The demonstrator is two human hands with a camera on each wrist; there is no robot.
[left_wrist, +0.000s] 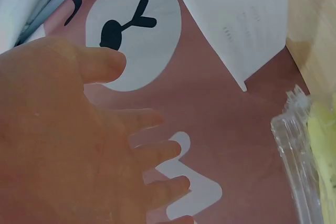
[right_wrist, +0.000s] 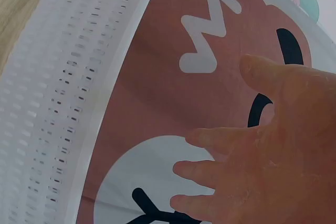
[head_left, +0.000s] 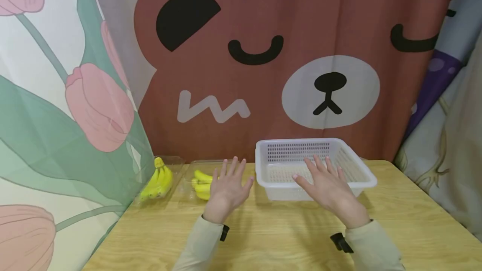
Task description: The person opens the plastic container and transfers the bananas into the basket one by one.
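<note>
My left hand (head_left: 229,189) is held out over the table with its fingers straight and spread, holding nothing. Behind it, a bunch of yellow bananas (head_left: 202,187) lies in a clear plastic tray (head_left: 184,198), partly hidden by the hand. Farther left, a second bunch of bananas (head_left: 160,181) sits in another clear tray (head_left: 177,162). My right hand (head_left: 329,185), also spread and holding nothing, appears in front of a white perforated plastic basket (head_left: 286,193). No fruit shows inside the basket. Both wrist views show the hands with fingers extended.
A light wooden table (head_left: 263,237) carries the basket and trays. Behind it hangs a curtain (head_left: 211,137) printed with a brown bear. A tulip-patterned curtain (head_left: 109,170) borders the left side, and more fabric (head_left: 452,158) hangs at the right.
</note>
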